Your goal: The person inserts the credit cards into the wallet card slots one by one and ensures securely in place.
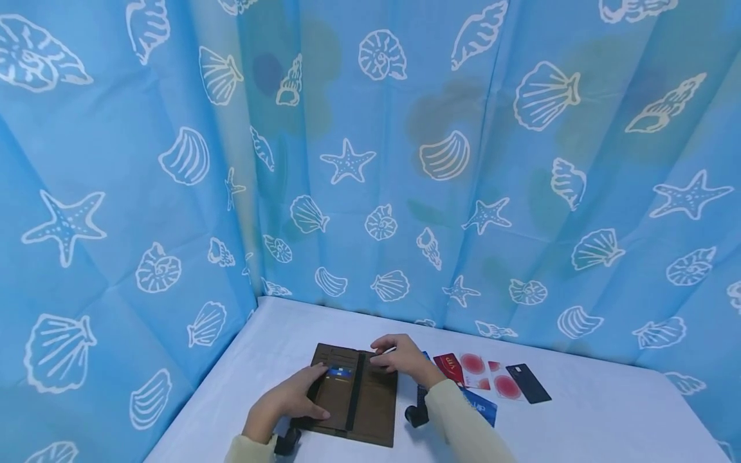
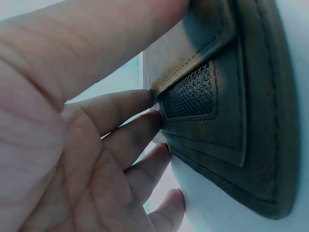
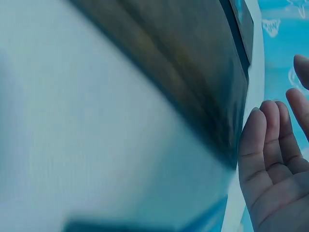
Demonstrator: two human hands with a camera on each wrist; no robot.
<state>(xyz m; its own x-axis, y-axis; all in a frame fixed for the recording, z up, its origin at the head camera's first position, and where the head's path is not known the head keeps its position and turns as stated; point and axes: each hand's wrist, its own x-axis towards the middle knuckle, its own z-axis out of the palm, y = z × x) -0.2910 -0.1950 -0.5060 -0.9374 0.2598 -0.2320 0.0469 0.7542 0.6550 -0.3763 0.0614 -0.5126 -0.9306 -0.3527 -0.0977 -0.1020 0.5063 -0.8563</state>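
A brown wallet (image 1: 376, 418) lies spread flat on the table, a black band (image 1: 357, 392) running down its middle. A blue card (image 1: 339, 372) shows in a slot of its left half. My left hand (image 1: 295, 393) rests on the left half, thumb and fingers apart; the left wrist view has its fingertips at the wallet's surface beside a mesh window (image 2: 190, 94). Over the upper right half is my right hand (image 1: 402, 357), its fingers loosely bent. The right wrist view shows a gap between the thumb and the fingers (image 3: 273, 140), with nothing seen in it.
Right of the wallet lie a red VIP card (image 1: 448, 368), white cards with red circles (image 1: 473, 365), a blue card (image 1: 482, 406) partly behind the right sleeve, and a black flat rectangular item (image 1: 529, 384). Blue shell-print curtains (image 1: 370, 193) stand behind and left of the white table (image 1: 608, 411).
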